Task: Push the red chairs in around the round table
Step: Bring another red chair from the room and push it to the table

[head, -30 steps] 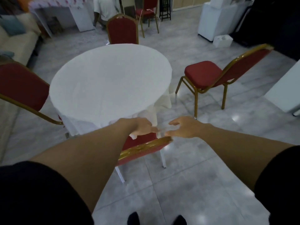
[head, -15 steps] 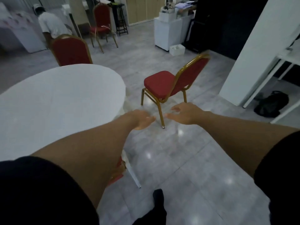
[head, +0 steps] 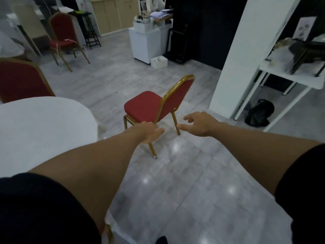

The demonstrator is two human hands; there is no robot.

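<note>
Turned away from the chair I just tucked in, left hand (head: 149,132) and right hand (head: 200,123) both loose and empty, probably heading for this pulled-out chair (head: 154,106) by the table (head: 44,124) next.

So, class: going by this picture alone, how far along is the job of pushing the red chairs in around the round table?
Done: one chair stands close behind the table. In hand: the left hand and right hand reach out empty toward the chair standing apart from the table. Left: pushing that one in; a further chair stands far off.
</note>
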